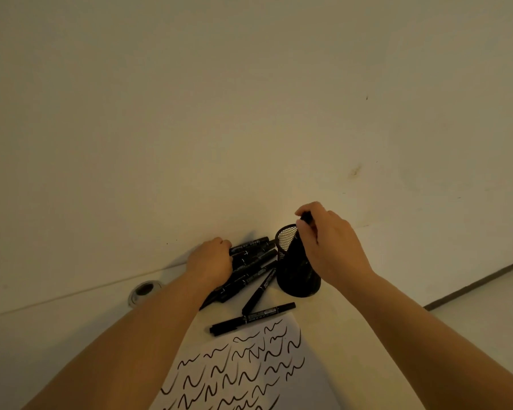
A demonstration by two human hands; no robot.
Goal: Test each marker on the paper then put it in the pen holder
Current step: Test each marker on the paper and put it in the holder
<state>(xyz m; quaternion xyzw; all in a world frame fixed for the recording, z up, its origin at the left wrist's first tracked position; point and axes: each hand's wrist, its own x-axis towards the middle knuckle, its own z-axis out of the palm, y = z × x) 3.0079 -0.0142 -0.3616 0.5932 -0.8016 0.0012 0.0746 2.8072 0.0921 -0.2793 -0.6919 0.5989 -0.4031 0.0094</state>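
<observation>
A pale table point(353, 335) meets a bare wall point(249, 84) at its far edge. The right hand point(329, 244) pinches a marker point(307, 216) over the mesh pen holder point(296, 261); the left hand point(212, 260) curls around piled markers point(252, 255). The scribbled paper point(243, 371) lies near, with 2 loose markers point(252, 318) at its far edge.

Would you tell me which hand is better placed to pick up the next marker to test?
Left. The left hand already rests on the marker pile, while the right hand holds a marker above the holder.

black wire-mesh pen holder point(296, 261), matt white paper point(314, 377)
</observation>
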